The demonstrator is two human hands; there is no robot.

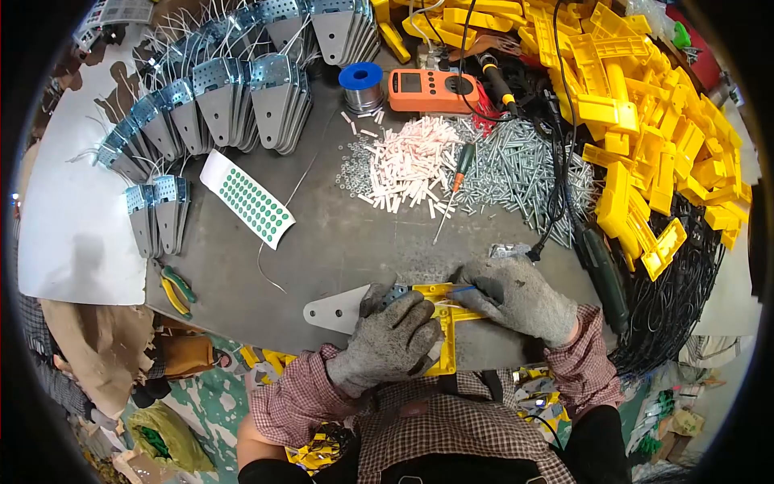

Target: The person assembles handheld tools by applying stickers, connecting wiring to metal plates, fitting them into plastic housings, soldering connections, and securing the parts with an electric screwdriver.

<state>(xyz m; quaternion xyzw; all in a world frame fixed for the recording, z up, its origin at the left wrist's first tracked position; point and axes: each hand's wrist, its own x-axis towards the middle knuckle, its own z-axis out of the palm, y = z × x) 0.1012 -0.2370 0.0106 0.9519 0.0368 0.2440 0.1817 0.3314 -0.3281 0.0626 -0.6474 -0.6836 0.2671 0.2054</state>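
Observation:
At the front edge of the table, my left hand (391, 339), in a grey work glove, is closed over a yellow plastic housing (446, 355). A grey metal plate with holes (334, 310) sticks out to the left from under its fingers. My right hand (520, 298), gloved too, has its fingers pinched at the housing's upper right, near thin white wires (448, 304). A bit of blue shows by those fingertips. What exactly they grip is hidden.
Stacked metal plates with wires (222, 101) stand back left. Pink-white sleeves (415, 157), screws (516, 169), a screwdriver (461, 171), an orange multimeter (431, 90) and a solder spool (362, 90) lie behind. Yellow housings (637, 121) pile up right. Pliers (176, 292) and a sticker sheet (248, 198) lie left.

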